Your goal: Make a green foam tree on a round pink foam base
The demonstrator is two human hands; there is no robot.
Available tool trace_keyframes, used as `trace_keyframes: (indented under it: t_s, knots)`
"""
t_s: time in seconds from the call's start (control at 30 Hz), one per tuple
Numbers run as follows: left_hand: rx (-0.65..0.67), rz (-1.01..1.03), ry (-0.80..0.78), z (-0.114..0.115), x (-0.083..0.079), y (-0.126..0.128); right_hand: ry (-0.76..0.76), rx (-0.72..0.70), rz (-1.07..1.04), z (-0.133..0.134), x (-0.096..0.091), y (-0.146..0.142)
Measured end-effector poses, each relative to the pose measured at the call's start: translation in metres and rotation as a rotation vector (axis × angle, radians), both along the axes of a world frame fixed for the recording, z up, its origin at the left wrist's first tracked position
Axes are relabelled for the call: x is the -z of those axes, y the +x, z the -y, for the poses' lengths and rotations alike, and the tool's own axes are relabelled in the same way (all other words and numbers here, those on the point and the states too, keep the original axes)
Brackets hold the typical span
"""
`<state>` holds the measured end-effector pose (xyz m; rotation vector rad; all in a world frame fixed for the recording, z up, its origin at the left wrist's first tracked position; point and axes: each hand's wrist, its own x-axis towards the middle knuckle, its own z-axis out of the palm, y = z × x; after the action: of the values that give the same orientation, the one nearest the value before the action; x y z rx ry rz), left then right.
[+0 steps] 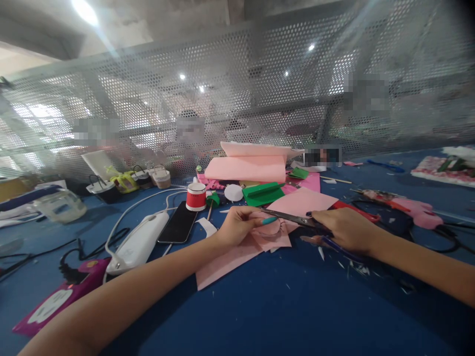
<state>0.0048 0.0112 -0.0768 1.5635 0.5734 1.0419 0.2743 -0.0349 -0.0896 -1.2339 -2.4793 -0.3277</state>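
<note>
My left hand (239,225) pinches a small piece of pink paper (270,227) between thumb and fingers; a drawn curved line shows on it. My right hand (339,227) is wrapped round the handles of a pair of scissors (297,219). The blades point left and lie at the paper's upper edge, close to my left fingertips. Beneath my hands a larger pink sheet (226,262) rests on the blue table (267,306). Another pink sheet (304,201) lies just behind the scissors. Small paper scraps (354,269) are scattered below my right hand.
Left of my hands are a black phone (178,222), a white power strip (139,242) with cables and a purple box (61,299). Behind stand a red-and-white roll (196,197), folded green paper (263,194) and a pink stack (247,168). A pink glue gun (415,210) lies right. Perforated metal (237,99) closes the back.
</note>
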Motion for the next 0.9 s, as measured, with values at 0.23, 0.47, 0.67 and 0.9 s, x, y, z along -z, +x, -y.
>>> trace_keyframes:
  t_s: [0.23, 0.47, 0.67, 0.9]
  knots:
    - [-0.005, 0.002, 0.016, -0.0001, -0.0001, 0.0006, 0.014, 0.000, -0.004, -0.0002, 0.0007, 0.0004]
    - [0.031, -0.019, 0.045, -0.0006, 0.0004, -0.0006, 0.058, -0.011, 0.006, -0.0020, 0.0038, 0.0009]
    - [-0.045, -0.081, -0.011, -0.0014, 0.0002, -0.0013, 0.020, 0.035, -0.015, 0.0028, -0.0030, 0.0006]
    - [-0.090, -0.106, -0.039, 0.0004, -0.0020, -0.0017, -0.022, 0.166, -0.117, 0.0017, -0.0047, 0.0067]
